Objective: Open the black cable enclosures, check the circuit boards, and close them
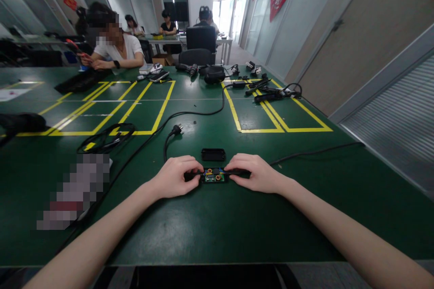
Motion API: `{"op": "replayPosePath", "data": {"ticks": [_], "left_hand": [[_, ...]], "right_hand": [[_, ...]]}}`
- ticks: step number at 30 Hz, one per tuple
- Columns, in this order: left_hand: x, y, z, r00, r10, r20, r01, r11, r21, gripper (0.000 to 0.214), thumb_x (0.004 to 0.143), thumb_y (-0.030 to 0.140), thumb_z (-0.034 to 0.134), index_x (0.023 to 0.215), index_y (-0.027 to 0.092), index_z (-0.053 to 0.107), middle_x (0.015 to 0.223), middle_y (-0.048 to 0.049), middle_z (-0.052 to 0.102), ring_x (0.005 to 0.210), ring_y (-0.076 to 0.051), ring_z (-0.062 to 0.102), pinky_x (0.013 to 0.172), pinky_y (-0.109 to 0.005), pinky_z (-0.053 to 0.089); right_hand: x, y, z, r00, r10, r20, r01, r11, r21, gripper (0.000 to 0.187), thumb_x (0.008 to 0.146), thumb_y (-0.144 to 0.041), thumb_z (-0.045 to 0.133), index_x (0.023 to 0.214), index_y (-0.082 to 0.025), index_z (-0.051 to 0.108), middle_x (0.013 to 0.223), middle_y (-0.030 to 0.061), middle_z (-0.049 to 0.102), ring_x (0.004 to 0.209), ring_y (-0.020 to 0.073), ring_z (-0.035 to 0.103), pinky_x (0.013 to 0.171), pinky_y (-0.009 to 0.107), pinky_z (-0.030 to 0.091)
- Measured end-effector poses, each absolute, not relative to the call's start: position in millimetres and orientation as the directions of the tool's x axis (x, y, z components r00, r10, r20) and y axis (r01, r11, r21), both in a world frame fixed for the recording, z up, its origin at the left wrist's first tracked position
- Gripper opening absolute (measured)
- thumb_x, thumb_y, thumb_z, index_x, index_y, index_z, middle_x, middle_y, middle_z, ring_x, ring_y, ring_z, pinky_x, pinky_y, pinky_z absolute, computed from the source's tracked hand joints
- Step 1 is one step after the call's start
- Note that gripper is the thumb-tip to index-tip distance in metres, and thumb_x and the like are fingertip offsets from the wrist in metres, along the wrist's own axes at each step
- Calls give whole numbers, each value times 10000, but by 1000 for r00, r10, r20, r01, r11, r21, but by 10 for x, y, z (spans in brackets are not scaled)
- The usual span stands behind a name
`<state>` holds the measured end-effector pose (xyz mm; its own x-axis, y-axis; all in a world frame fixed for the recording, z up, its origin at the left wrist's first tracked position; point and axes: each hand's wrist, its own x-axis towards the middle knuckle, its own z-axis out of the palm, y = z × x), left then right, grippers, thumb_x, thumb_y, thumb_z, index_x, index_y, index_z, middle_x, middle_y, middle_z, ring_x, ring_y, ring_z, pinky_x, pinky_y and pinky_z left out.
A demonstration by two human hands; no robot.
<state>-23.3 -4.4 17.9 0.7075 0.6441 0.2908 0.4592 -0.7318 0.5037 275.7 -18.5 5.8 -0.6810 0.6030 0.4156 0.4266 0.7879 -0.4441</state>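
An opened black power adapter point(213, 175) lies on the green table point(217, 226), its circuit board with orange and blue parts showing. My left hand point(176, 176) pinches the cable end at its left side. My right hand point(256, 172) grips the cable end at its right side. Both hands rest on the table with fingers curled. Just behind the adapter lies its black lid point(213, 154), apart from it. A black cable runs from the adapter's right side off to the right point(315, 151). Another cable with a plug point(176, 130) curls behind my left hand.
Yellow tape boxes point(257, 117) mark the table. A coiled black cable point(105, 137) lies at left, a blurred object point(76, 189) near it. More adapters and cables point(271, 92) are heaped at the back right. A seated person point(115, 47) works at the far left; others sit farther back.
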Motion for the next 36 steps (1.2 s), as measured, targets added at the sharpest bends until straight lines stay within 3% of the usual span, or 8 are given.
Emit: {"op": "replayPosePath", "data": {"ticks": [16, 36], "left_hand": [[-243, -37, 148, 707, 641, 298, 436, -728, 529, 72, 850, 161, 600, 865, 180, 668, 784, 0, 629, 657, -114, 581, 609, -208, 461], [-235, -51, 150, 743, 609, 279, 433, -755, 493, 117, 909, 171, 551, 898, 187, 666, 856, -24, 651, 717, -140, 608, 657, -235, 463]], "right_hand": [[2755, -182, 49, -676, 584, 450, 401, 803, -440, 119, 967, -179, 640, 1038, -191, 734, 950, 83, 757, 866, 199, 722, 758, 316, 588], [2765, -197, 51, -701, 607, 375, 430, 779, -457, 37, 952, -211, 685, 976, -193, 708, 995, 81, 737, 899, 206, 705, 780, 314, 560]]}}
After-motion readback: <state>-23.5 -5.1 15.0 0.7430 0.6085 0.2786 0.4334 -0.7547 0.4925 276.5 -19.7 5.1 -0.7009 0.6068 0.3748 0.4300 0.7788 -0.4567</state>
